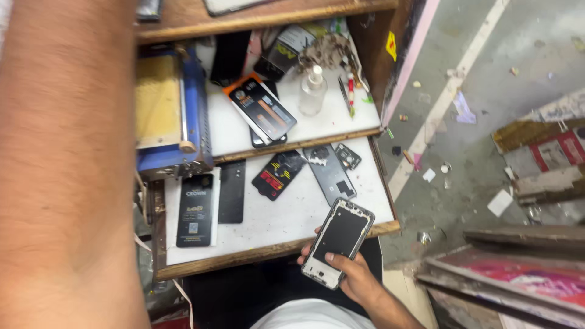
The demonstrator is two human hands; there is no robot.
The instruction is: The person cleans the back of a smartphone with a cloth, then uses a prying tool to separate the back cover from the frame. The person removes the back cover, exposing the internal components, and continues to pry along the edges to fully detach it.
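The right hand (pixel 353 277) is reaching up from the lower middle of the view, palm turned upward, and is cradling a phone frame (pixel 339 242) with a dark inner face and a pale metal rim. Its fingers (pixel 332 258) are curling around the lower end of the frame and clamping on it, thumb lying across the front, other fingertips showing at the left edge. The frame is tilting to the right, hovering just over the front edge of the desk (pixel 274 222), a white pull-out surface with a wooden lip.

The left forearm (pixel 67 164) is filling the whole left side of the view, raised close to the camera; the left hand itself is out of sight, so I cannot tell how its fingers are set.

On the desk, a dark phone back (pixel 329 173) is lying just beyond the held frame, a black battery pack (pixel 195 209) is resting well to the left, and a clear bottle (pixel 312 91) is standing on the upper shelf.
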